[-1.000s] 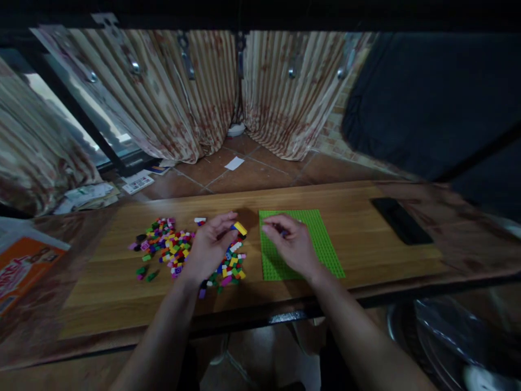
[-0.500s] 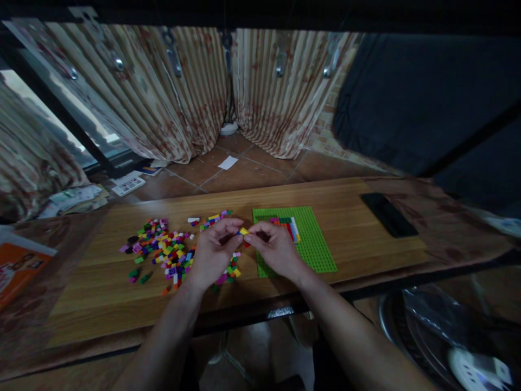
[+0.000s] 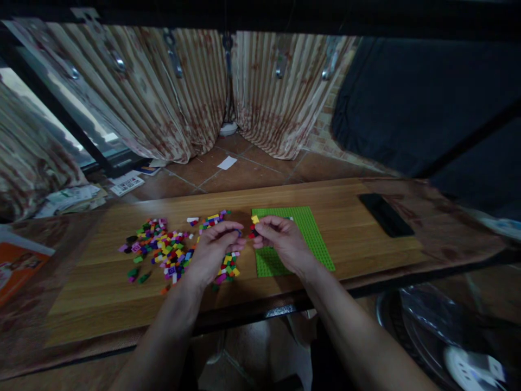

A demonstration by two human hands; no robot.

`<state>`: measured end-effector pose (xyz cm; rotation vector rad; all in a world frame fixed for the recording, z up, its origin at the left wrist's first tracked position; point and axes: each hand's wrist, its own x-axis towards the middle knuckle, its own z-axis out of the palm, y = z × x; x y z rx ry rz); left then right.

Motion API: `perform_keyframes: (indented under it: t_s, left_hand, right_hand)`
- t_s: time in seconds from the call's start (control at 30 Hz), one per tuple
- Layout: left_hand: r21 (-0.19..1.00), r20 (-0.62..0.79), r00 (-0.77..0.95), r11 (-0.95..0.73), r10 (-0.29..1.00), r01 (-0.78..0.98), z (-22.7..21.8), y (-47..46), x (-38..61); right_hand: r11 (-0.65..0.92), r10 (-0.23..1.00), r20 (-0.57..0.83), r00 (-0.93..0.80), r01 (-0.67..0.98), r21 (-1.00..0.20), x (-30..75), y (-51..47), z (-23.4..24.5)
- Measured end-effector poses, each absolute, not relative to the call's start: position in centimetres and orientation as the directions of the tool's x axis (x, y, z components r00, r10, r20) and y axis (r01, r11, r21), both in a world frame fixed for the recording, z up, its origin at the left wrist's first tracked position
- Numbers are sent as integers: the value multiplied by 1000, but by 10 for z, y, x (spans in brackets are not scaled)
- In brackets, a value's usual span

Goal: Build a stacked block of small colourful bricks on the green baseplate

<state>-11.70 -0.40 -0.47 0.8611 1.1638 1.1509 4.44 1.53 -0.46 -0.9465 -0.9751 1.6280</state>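
Observation:
My left hand (image 3: 214,250) is closed in a pinch, with a small dark blue toy brick (image 3: 238,232) showing at its fingertips. Facing it, the fingers of my right hand (image 3: 283,241) grip a yellow brick (image 3: 254,219) with red pieces (image 3: 252,230) just below it. A narrow gap parts the two hands. Under my right hand lies the green studded baseplate (image 3: 315,239); that hand covers nearly all of the coloured bricks built on it. Loose mixed bricks (image 3: 163,247) spread out left of and around my left hand.
A wooden board (image 3: 93,293) carries everything. A black phone (image 3: 385,214) rests on its right side. An orange and white packet (image 3: 20,263) lies at far left. Papers (image 3: 75,200) sit beyond the board at left, before striped curtains (image 3: 171,98).
My hands, earlier touching around a yellow piece, have drawn apart. The yellow piece is now in my right hand with red ones, and a blue brick shows in my left.

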Motion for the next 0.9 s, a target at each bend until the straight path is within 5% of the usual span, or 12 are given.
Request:
perform_keyframes:
  t_s: [0.13, 0.37, 0.67, 0.77, 0.9]
  left_hand:
    - [912, -261, 68, 269, 963, -311, -6, -8, -106]
    - [973, -123, 83, 136, 989, -184, -12, -10, -97]
    - [972, -175, 77, 184, 982, -146, -8, -9, -114]
    - [991, -132, -1, 132, 991, -11, -12, -5, -118]
    - [889, 65, -73, -25, 995, 457, -20, 1, -122]
  right_hand:
    - [-207, 970, -142, -198, -363, -908, 43, 14, -8]
    - [-158, 979, -104, -178, -322, -934, 37, 12, -12]
    - [-219, 952, -148, -267, -256, -942, 39, 10, -8]
    - [-235, 950, -172, -262, -236, -943, 37, 8, -9]
    - [-270, 942, -200, -270, -252, -929, 34, 5, -10]
